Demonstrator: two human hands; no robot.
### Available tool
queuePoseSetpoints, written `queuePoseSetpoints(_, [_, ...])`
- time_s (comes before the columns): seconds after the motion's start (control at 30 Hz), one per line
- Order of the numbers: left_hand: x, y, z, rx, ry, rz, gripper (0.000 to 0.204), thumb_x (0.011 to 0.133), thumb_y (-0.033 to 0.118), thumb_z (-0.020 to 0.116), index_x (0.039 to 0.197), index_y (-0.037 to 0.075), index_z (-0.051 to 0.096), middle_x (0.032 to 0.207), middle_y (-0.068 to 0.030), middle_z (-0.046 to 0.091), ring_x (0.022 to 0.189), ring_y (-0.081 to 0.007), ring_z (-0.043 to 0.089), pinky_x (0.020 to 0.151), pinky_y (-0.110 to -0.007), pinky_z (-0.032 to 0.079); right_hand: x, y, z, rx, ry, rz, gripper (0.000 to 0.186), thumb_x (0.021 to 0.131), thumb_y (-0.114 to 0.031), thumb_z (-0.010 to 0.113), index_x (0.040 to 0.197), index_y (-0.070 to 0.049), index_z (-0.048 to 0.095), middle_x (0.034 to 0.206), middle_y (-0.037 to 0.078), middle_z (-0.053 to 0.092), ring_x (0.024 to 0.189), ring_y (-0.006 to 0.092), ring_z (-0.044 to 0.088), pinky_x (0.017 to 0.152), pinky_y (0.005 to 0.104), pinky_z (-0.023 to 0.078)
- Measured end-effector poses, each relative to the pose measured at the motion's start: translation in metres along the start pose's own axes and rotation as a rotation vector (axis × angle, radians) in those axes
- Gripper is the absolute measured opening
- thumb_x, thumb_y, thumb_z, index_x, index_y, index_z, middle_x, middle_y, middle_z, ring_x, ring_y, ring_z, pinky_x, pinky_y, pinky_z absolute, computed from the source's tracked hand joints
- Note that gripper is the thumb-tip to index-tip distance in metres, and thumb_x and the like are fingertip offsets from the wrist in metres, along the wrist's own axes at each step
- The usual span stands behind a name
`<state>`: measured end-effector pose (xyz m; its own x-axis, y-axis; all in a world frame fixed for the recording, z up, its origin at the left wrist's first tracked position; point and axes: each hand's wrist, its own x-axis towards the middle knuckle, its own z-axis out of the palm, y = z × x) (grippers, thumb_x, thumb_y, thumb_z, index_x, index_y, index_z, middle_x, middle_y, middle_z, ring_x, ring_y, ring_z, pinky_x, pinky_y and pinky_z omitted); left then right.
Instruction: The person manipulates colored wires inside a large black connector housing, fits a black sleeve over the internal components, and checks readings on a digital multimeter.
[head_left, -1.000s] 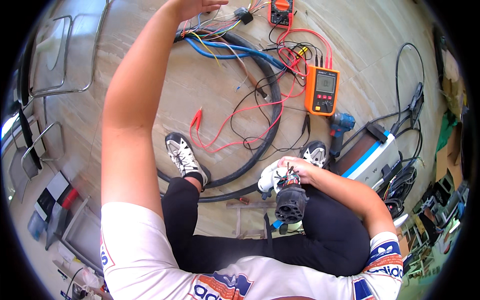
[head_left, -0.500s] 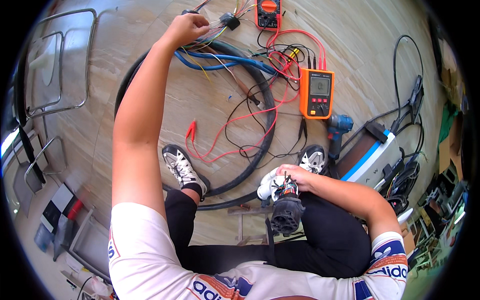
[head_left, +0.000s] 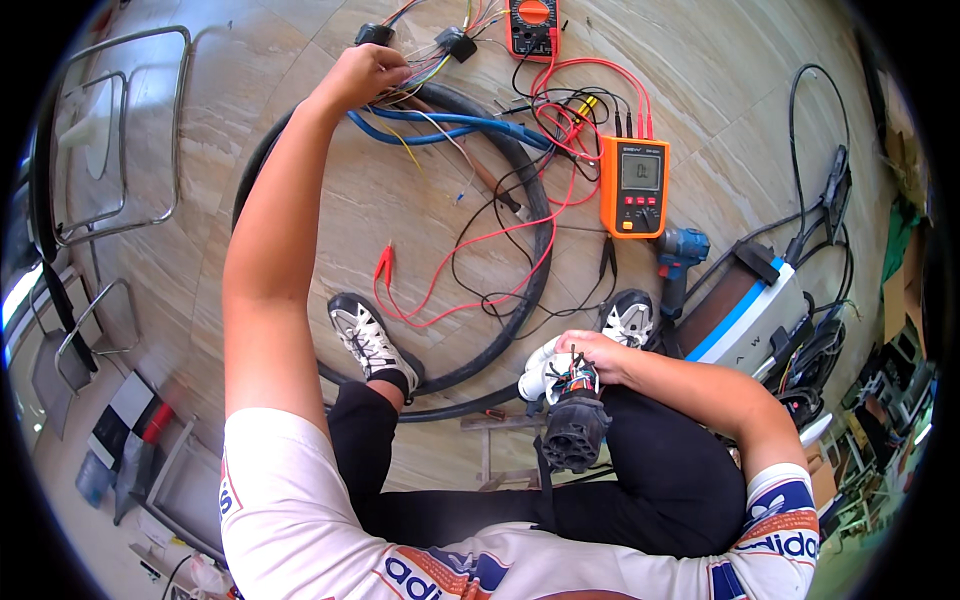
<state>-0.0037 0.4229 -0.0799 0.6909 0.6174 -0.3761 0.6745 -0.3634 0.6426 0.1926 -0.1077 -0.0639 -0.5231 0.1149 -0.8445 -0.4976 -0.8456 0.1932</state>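
Note:
My left hand [head_left: 362, 77] reaches far forward over the floor, its fingers pinched at the thin coloured wires [head_left: 428, 72] that fan out of a thick black cable [head_left: 535, 170]. Exactly which wires lie between the fingertips is hidden. Close to my right knee, my right hand [head_left: 592, 352] is closed on a white-bodied charging plug [head_left: 536, 372]. Its black round front [head_left: 575, 432] points back toward me, and coloured wires [head_left: 574, 378] show in its opened body. Small black blocks [head_left: 458, 44] sit among the wires beyond my left hand.
An orange meter [head_left: 634, 188] and a red multimeter [head_left: 533, 28] lie ahead with tangled leads; a red clip [head_left: 384, 265] rests inside the cable loop. To the right are a blue power tool [head_left: 680, 258] and a white box [head_left: 740, 315]. A metal-framed chair [head_left: 180, 120] stands left.
My left hand has moved slightly back toward me and left, fingers still pinched, uncovering more of a black block behind it. My right hand and the charging plug have hardly moved.

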Motion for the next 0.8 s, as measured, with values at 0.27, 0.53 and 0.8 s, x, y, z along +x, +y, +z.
queuePoseSetpoints(0.27, [0.023,-0.023,-0.001,0.189,0.289,-0.017,0.023,0.091,0.025,0.068,0.105,0.008,0.076,0.088,-0.0199,0.071,0.084,-0.0339,0.071,0.078,-0.039,0.056,0.001,-0.001,-0.001,0.001,0.000,-0.002,0.012,0.095,-0.013,0.064,0.103,-0.005,0.062,0.091,0.007,0.067,0.082,0.0181,0.068,0.075,0.0335,0.058])
queuePoseSetpoints(0.53, [0.032,-0.011,0.026,0.015,0.389,-0.044,0.030,0.092,0.032,0.072,0.105,0.005,0.076,0.087,-0.0134,0.075,0.079,-0.0233,0.072,0.075,-0.034,0.055,0.001,0.002,-0.007,0.002,0.019,0.008,0.012,0.095,-0.013,0.064,0.104,-0.005,0.061,0.091,0.007,0.066,0.082,0.0178,0.067,0.075,0.0329,0.057])
queuePoseSetpoints(0.8, [0.008,0.022,0.008,0.103,0.059,0.041,0.031,0.086,0.032,0.079,0.104,0.007,0.077,0.085,-0.0094,0.074,0.078,-0.0167,0.068,0.074,-0.032,0.054,-0.001,0.000,-0.004,-0.013,0.018,0.017,0.012,0.095,-0.013,0.064,0.104,-0.005,0.062,0.092,0.006,0.065,0.083,0.0174,0.066,0.076,0.0330,0.057])
